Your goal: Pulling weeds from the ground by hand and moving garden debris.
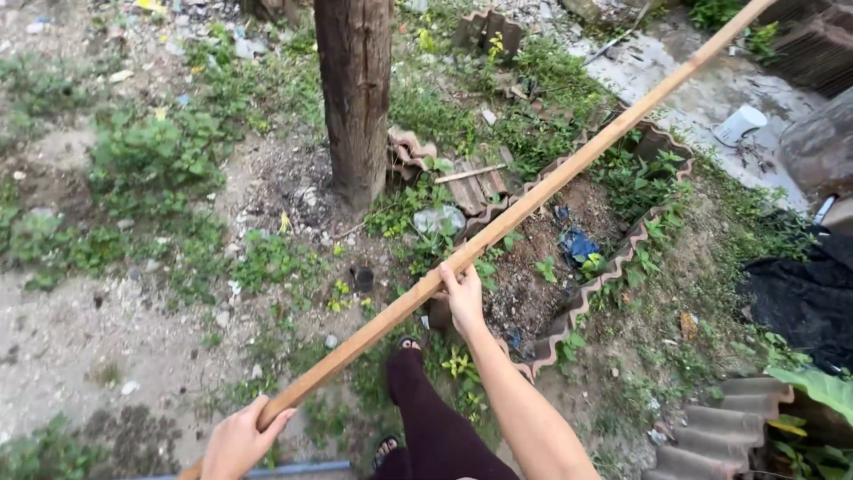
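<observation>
- I'm watching a long wooden pole point(533, 191) held at a slant, running from the lower left up past the top right edge of the view, so its far end is out of my sight.
- Risk, as I judge it: with that end hidden, the pole could strike or snag something overhead, and the long overhang would lever hard against both hands.
- It also passes just beside the rough tree trunk point(354, 98); a sideways swing could knock against it.
- Footing looks doubtful to me: a sandalled foot point(408, 344) stands on weedy ground near the scalloped tile edging point(582, 298) of a soil bed, an easy place to trip.
- Left hand point(238, 442): grip wrapped shut around the pole's lower end, near the bottom edge of the view.
- Right hand point(464, 298): grip closed on the pole further up, fingers hooked over it, arm stretched forward.
- Between the hands the pole is unsupported, clear of the ground.
</observation>
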